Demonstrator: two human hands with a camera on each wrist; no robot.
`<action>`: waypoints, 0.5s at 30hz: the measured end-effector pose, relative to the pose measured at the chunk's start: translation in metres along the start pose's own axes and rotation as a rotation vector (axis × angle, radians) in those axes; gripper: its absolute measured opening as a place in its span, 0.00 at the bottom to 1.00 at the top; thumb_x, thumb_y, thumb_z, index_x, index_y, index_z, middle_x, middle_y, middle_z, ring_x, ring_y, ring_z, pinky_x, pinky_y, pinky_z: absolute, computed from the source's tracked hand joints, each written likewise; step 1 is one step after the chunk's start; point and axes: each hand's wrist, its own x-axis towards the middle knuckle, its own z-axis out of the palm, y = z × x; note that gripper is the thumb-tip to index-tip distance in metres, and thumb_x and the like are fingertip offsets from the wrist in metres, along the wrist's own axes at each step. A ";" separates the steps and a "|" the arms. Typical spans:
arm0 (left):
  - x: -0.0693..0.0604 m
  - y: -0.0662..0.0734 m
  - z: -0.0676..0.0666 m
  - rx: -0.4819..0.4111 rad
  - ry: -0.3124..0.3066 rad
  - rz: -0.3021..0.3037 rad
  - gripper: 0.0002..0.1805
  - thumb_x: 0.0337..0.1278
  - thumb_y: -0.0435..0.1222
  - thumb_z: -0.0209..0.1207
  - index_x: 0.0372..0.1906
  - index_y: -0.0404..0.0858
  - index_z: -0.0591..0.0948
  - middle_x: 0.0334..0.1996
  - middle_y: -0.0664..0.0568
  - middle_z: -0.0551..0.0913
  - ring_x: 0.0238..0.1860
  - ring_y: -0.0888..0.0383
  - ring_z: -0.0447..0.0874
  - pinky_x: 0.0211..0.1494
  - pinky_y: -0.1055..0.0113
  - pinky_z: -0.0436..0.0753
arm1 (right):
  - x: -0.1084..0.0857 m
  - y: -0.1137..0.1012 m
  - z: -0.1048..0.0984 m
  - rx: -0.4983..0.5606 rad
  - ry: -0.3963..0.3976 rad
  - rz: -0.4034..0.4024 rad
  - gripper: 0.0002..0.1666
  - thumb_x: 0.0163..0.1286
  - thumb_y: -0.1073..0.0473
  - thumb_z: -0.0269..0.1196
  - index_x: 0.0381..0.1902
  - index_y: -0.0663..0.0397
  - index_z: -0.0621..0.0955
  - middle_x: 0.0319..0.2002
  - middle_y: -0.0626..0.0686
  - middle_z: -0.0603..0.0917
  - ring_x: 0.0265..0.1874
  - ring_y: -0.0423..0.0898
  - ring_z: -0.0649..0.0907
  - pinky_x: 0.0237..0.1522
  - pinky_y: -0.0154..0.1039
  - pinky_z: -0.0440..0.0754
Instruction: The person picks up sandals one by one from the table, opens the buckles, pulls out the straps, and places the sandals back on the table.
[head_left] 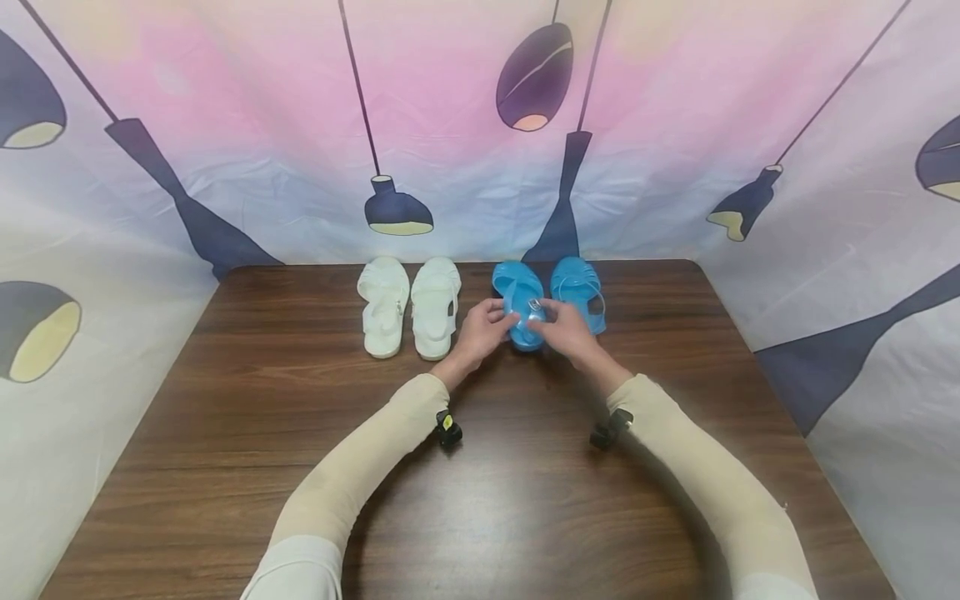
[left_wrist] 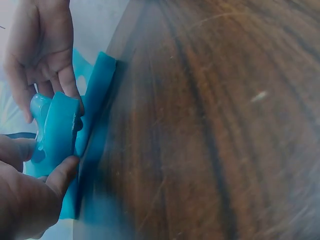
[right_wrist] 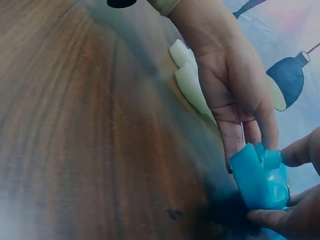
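Note:
A blue sandal [head_left: 516,277] stands at the back of the table, held between both hands. My left hand [head_left: 478,335] grips its left side near the ankle strap, thumb and fingers bent. On the other side my right hand [head_left: 572,333] pinches the strap near a small silver buckle [head_left: 535,305]. Its heel [left_wrist: 62,125] shows between the hands in the left wrist view, and also in the right wrist view as a raised blue edge [right_wrist: 250,175]. Just right of it lies the second blue sandal [head_left: 576,279], partly behind my right hand.
Two white sandals, a left one [head_left: 385,312] and a right one [head_left: 435,304], stand side by side to the left of the blue pair. The brown wooden table [head_left: 480,500] ends at a patterned cloth backdrop [head_left: 465,125]. Small black cameras sit on both wrists.

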 end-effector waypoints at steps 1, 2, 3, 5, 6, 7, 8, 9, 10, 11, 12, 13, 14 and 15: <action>0.000 -0.001 0.000 -0.002 -0.002 -0.004 0.23 0.73 0.35 0.60 0.66 0.29 0.72 0.59 0.35 0.82 0.59 0.45 0.84 0.56 0.57 0.85 | -0.001 0.002 0.001 0.000 0.002 -0.009 0.39 0.75 0.52 0.64 0.76 0.62 0.65 0.75 0.63 0.67 0.73 0.59 0.69 0.69 0.55 0.73; -0.001 -0.002 0.001 -0.009 -0.005 -0.009 0.23 0.73 0.35 0.60 0.66 0.28 0.72 0.59 0.35 0.82 0.60 0.45 0.84 0.56 0.57 0.85 | -0.003 0.004 0.002 0.005 0.006 -0.016 0.39 0.75 0.51 0.64 0.76 0.62 0.65 0.75 0.63 0.67 0.73 0.59 0.68 0.69 0.55 0.72; -0.001 -0.003 0.001 -0.012 -0.005 -0.015 0.23 0.73 0.35 0.60 0.66 0.28 0.72 0.59 0.35 0.82 0.60 0.45 0.84 0.56 0.57 0.85 | -0.005 0.005 0.002 0.009 0.008 -0.018 0.39 0.75 0.51 0.63 0.76 0.63 0.65 0.75 0.63 0.67 0.73 0.59 0.69 0.70 0.55 0.72; -0.001 -0.006 0.001 -0.008 -0.004 -0.021 0.23 0.73 0.35 0.60 0.66 0.28 0.72 0.59 0.35 0.82 0.60 0.46 0.83 0.56 0.57 0.85 | -0.009 0.008 0.003 0.040 0.006 -0.030 0.39 0.75 0.52 0.63 0.76 0.64 0.65 0.75 0.64 0.67 0.73 0.59 0.69 0.70 0.54 0.72; -0.001 -0.007 0.001 -0.002 -0.001 -0.024 0.23 0.73 0.35 0.60 0.66 0.28 0.72 0.59 0.35 0.82 0.60 0.46 0.83 0.57 0.56 0.85 | -0.010 0.010 0.003 0.054 0.006 -0.033 0.39 0.75 0.53 0.63 0.76 0.64 0.65 0.74 0.64 0.68 0.73 0.59 0.70 0.70 0.54 0.72; -0.001 -0.008 0.000 0.022 0.008 -0.026 0.23 0.73 0.36 0.60 0.66 0.29 0.73 0.59 0.35 0.83 0.60 0.46 0.83 0.58 0.56 0.84 | -0.012 0.010 0.003 0.070 0.004 -0.039 0.39 0.75 0.53 0.63 0.76 0.64 0.65 0.74 0.64 0.68 0.73 0.58 0.70 0.69 0.53 0.73; -0.001 -0.009 0.000 0.047 0.017 -0.028 0.23 0.73 0.36 0.60 0.65 0.29 0.73 0.59 0.36 0.83 0.61 0.47 0.83 0.59 0.56 0.84 | -0.014 0.011 0.002 0.086 0.003 -0.043 0.38 0.75 0.54 0.63 0.76 0.64 0.65 0.74 0.64 0.68 0.73 0.58 0.70 0.69 0.53 0.73; -0.001 -0.009 0.000 0.073 0.026 -0.029 0.24 0.72 0.37 0.61 0.65 0.29 0.74 0.59 0.36 0.83 0.61 0.47 0.83 0.60 0.56 0.83 | -0.016 0.012 0.002 0.096 0.001 -0.050 0.38 0.75 0.54 0.63 0.76 0.64 0.65 0.74 0.64 0.69 0.73 0.58 0.71 0.69 0.53 0.73; -0.001 -0.009 0.000 0.101 0.035 -0.031 0.24 0.72 0.38 0.61 0.65 0.29 0.74 0.59 0.36 0.83 0.61 0.47 0.82 0.61 0.56 0.82 | -0.018 0.012 0.001 0.103 0.002 -0.058 0.37 0.75 0.54 0.63 0.75 0.64 0.66 0.73 0.64 0.69 0.72 0.58 0.71 0.68 0.53 0.74; -0.001 -0.009 0.001 0.126 0.044 -0.032 0.24 0.72 0.39 0.61 0.65 0.29 0.74 0.59 0.36 0.83 0.62 0.48 0.82 0.63 0.56 0.82 | -0.020 0.012 0.000 0.108 0.003 -0.065 0.37 0.75 0.54 0.63 0.75 0.63 0.66 0.73 0.64 0.70 0.72 0.58 0.71 0.68 0.52 0.74; -0.002 -0.009 0.001 0.147 0.051 -0.031 0.25 0.72 0.39 0.61 0.65 0.29 0.75 0.59 0.36 0.83 0.63 0.48 0.81 0.64 0.56 0.81 | -0.022 0.012 -0.001 0.117 0.005 -0.071 0.37 0.75 0.54 0.64 0.75 0.63 0.67 0.73 0.63 0.70 0.72 0.58 0.71 0.68 0.52 0.74; -0.002 -0.009 0.001 0.168 0.057 -0.031 0.25 0.72 0.40 0.61 0.65 0.29 0.75 0.60 0.36 0.82 0.63 0.48 0.81 0.65 0.56 0.80 | -0.025 0.012 -0.002 0.127 0.007 -0.077 0.36 0.75 0.54 0.64 0.74 0.63 0.67 0.73 0.63 0.71 0.72 0.58 0.72 0.67 0.53 0.75; -0.003 -0.009 0.001 0.167 0.057 -0.033 0.26 0.72 0.40 0.61 0.66 0.28 0.74 0.61 0.36 0.82 0.64 0.48 0.80 0.66 0.56 0.79 | -0.027 0.012 -0.003 0.130 0.010 -0.081 0.36 0.75 0.54 0.64 0.74 0.62 0.68 0.72 0.63 0.71 0.71 0.57 0.72 0.67 0.53 0.75; -0.003 -0.008 0.001 0.164 0.056 -0.039 0.26 0.73 0.41 0.60 0.67 0.28 0.73 0.62 0.36 0.81 0.65 0.47 0.79 0.66 0.55 0.79 | -0.030 0.012 -0.004 0.128 0.014 -0.087 0.35 0.75 0.54 0.64 0.74 0.62 0.69 0.72 0.63 0.72 0.71 0.57 0.73 0.66 0.53 0.76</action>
